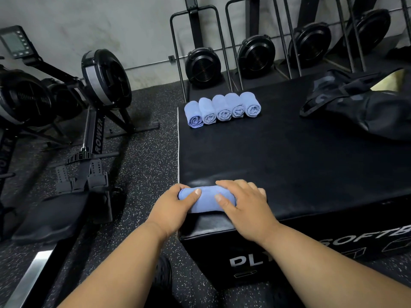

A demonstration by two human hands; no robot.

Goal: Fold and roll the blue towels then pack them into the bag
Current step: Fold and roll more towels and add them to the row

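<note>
A rolled blue towel (206, 200) lies at the near left corner of the black plyo box (289, 156). My left hand (175, 207) grips its left end, thumb over the top. My right hand (242, 201) curls over its right end, thumb on the front. Several rolled blue towels (222, 110) sit side by side in a row at the box's far left edge. A black bag (364, 105) lies crumpled and partly open at the far right of the box, with a pale lining showing.
Rowing machines (89, 103) stand on the speckled rubber floor to the left, close to the box's left edge. More rowers (255, 54) are stored upright against the wall behind the box. The box's middle is bare black vinyl.
</note>
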